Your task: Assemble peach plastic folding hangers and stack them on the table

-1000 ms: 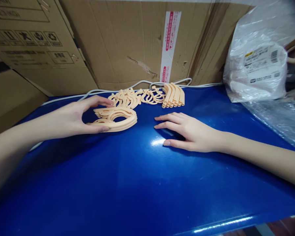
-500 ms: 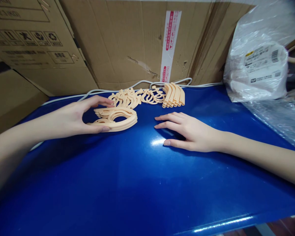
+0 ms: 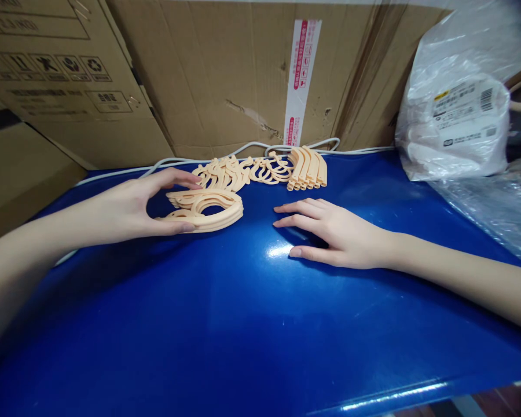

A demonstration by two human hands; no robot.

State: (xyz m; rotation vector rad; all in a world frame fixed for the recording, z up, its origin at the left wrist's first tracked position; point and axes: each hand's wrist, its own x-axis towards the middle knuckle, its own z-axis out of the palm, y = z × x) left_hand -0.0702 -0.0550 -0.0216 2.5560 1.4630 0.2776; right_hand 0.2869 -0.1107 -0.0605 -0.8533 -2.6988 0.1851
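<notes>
One left hand (image 3: pixel 132 205): thumb against stacked cream plastic arcs (image 3: pixel 221 220); cannot tell whether it grips.
Arcs: on the glossy blue table (image 3: pixel 243 318); uneven squeezing could fan their layers.
Wavy cream plastic pieces (image 3: pixel 229 168): just behind; stray fingertips could snag them.
Right hand (image 3: pixel 336 234): open, empty.

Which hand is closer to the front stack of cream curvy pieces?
Left. The left hand curves around the left end of the front stack; the right hand is off to the stack's right, apart from it.
</notes>
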